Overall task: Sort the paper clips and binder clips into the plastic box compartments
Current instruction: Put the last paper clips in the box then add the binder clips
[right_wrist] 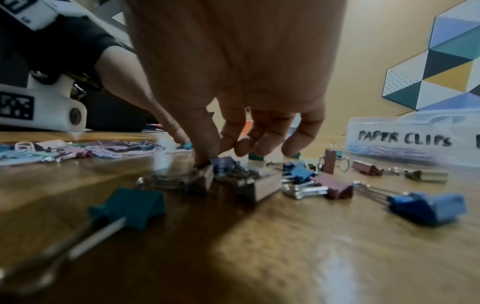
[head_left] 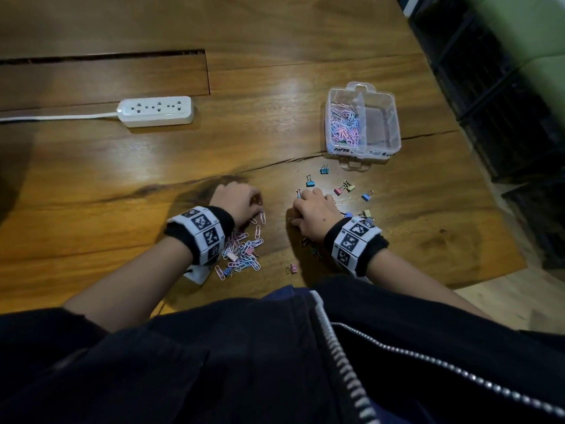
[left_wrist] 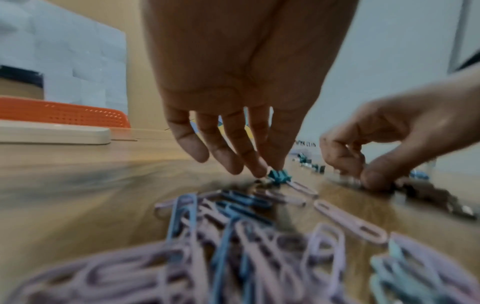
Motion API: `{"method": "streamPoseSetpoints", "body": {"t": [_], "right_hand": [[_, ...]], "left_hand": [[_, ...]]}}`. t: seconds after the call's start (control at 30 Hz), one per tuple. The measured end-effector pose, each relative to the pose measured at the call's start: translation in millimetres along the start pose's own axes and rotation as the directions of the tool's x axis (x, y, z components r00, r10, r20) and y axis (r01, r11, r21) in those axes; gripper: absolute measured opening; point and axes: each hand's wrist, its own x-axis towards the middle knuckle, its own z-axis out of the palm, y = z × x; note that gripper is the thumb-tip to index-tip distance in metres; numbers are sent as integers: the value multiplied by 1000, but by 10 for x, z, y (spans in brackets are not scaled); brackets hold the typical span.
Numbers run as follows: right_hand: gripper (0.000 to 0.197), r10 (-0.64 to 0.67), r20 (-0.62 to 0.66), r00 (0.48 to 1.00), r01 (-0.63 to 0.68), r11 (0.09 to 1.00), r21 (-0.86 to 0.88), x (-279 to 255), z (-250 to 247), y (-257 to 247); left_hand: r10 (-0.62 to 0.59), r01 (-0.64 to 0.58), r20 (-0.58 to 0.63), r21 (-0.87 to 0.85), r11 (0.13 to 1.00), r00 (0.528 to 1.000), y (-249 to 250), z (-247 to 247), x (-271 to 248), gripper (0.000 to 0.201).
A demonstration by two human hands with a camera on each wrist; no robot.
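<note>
A clear plastic box (head_left: 396,123) stands at the right back; its left compartment, labelled PAPER CLIPS (right_wrist: 402,139), holds pastel paper clips (head_left: 344,123), and the right one looks bare. Loose paper clips (head_left: 243,252) lie in a heap under my left wrist. Binder clips (head_left: 344,188) are scattered in front of the box. My left hand (head_left: 258,206) reaches down past the heap, thumb and forefinger pinching a teal binder clip (left_wrist: 279,176). My right hand (right_wrist: 221,154) is curled over a cluster of binder clips, its thumb on a pinkish binder clip (right_wrist: 205,179).
A white power strip (head_left: 156,111) with its cable lies at the back left, behind it a long slot (head_left: 104,56) in the wooden table. The table's edge runs along the right, with dark shelving beyond. An orange basket (left_wrist: 62,113) stands far off.
</note>
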Motion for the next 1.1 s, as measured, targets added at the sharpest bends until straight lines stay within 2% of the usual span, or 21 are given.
{"method": "streamPoseSetpoints", "body": {"t": [0.07,0.13,0.2,0.23,0.27,0.33,0.4,0.43,0.47,0.5,0.53,0.57,0.6,0.67,0.73,0.8,0.83,0.9,1.0,1.1], "right_hand": [[23,-14,-2,1000,15,999,38,-14,8,24],[15,-27,-21,999,29,992,122,-45,20,42],[9,4,-77,997,20,950,310,-98,12,39],[9,34,-97,995,13,897,441,-117,1,37],[12,60,-97,993,7,818,575,-136,-14,35],[14,65,-21,998,-23,621,783,-160,-55,7],[19,11,117,993,-114,334,936,-176,-93,-54],[24,-25,186,982,-180,164,970,-177,-105,-89],[27,-55,233,971,-232,32,972,-181,-116,-117],[28,-67,259,964,-262,-38,964,-176,-122,-133],[28,-73,276,958,-280,-43,959,-171,-125,-146],[28,-75,290,954,-292,-7,956,-158,-115,-154],[28,-77,292,953,-288,68,955,-151,-102,-161],[25,-81,266,960,-229,313,922,-147,-66,-188],[16,-114,229,967,-122,581,805,-156,-8,-243],[8,-153,156,976,19,770,637,-147,94,-295],[12,-175,114,978,86,835,544,-135,149,-314],[20,-225,81,971,169,886,431,-128,221,-363],[22,-278,26,960,255,912,323,-130,271,-434],[20,-312,-6,950,304,922,240,-118,278,-476]], "left_hand": [[19,-22,-18,-183,983,1000,-14,-24,-13,22],[91,-85,19,-213,973,996,-74,-42,-112,16],[158,-132,187,-145,981,970,-171,-20,-257,21],[170,-150,279,-91,985,945,-211,2,-333,23],[180,-183,338,-23,983,924,-243,31,-396,23],[197,-234,355,63,970,914,-296,103,-470,28],[229,-253,297,46,966,927,-314,157,-490,27],[254,-272,267,31,962,930,-320,175,-488,24],[274,-289,250,23,957,928,-324,186,-486,19],[286,-300,242,21,954,927,-328,197,-479,16],[288,-302,243,21,953,926,-327,199,-475,13],[284,-295,247,7,956,927,-321,188,-471,12],[274,-274,251,-36,961,928,-314,158,-463,11],[248,-202,249,-195,960,936,-282,60,-431,12],[197,-125,200,-324,938,960,-238,-36,-360,13],[150,-108,88,-366,924,985,-186,-93,-251,12],[140,-116,42,-358,926,989,-153,-108,-202,11],[138,-129,8,-306,943,990,-102,-117,-121,12],[160,-152,48,-137,979,986,-101,-122,-90,13],[131,-123,182,-53,991,974,-195,-140,-222,16]]}}
